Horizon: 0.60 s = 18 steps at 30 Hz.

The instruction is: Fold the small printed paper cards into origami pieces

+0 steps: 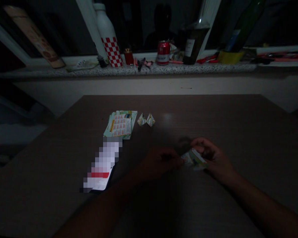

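Between my two hands, just above the dark wooden table [144,205], is a folded piece of printed paper [195,158]. My right hand [213,158] grips its right side between thumb and fingers. At its left corner, my left hand [161,162] pinches the paper with closed fingertips. Dim light blurs the finer folds. Further back lies a small folded paper shape [146,120] with two pointed halves. To its left sits a stack of printed paper sheets [120,124], green and white. A phone [104,165] with a lit, pixelated screen lies in front of the stack.
Along the granite windowsill [89,70] behind the table stand a white bottle with red checks [109,36], a red can [163,53], a dark labelled container [192,46], a small red jar [128,57] and a green bottle [243,26]. A tall tan cylinder [37,39] leans at left.
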### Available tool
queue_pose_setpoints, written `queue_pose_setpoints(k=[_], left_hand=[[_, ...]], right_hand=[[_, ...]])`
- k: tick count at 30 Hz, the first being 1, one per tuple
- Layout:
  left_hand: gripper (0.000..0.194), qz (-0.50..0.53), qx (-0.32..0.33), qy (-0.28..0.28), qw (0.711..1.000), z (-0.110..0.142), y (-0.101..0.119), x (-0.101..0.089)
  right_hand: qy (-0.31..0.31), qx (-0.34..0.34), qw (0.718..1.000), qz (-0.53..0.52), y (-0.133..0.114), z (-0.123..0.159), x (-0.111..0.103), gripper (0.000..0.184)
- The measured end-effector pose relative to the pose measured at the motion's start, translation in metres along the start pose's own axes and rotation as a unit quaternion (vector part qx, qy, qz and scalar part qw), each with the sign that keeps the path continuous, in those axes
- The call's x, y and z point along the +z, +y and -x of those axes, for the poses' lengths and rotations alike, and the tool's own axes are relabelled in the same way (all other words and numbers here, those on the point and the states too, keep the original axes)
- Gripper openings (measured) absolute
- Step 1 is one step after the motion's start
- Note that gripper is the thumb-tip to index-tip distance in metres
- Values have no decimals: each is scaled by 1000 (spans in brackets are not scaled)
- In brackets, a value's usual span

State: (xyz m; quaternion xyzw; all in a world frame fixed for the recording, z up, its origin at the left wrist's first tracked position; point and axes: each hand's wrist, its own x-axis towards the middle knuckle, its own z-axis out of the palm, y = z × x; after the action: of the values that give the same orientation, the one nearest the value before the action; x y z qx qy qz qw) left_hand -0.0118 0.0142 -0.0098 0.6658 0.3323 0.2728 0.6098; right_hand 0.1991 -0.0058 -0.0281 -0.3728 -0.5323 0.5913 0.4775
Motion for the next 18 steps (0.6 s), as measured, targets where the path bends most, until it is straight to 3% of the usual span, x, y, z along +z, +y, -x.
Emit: queue_pose_setpoints(k=[3,6,9,12,16,18], left_hand=[[27,47,0,86,995,-3,-1,0],[28,43,6,134,990,-4,0,2],[25,-61,25,101,993,-1,3,2],[19,-192,71,68,976,2,7,-2],[47,-213,160,62,962,4,7,-11],[38,-234,203,29,950,4,4,-13]], right_hand=[[48,-74,996,-1,-2,2,1,23],[53,-135,984,102,-3,4,4,20],[52,-184,949,252,-6,5,7,11],[32,-221,921,319,-9,5,6,7],[-35,-239,900,361,-14,4,1,10],[-78,-244,895,365,-16,3,0,11]])
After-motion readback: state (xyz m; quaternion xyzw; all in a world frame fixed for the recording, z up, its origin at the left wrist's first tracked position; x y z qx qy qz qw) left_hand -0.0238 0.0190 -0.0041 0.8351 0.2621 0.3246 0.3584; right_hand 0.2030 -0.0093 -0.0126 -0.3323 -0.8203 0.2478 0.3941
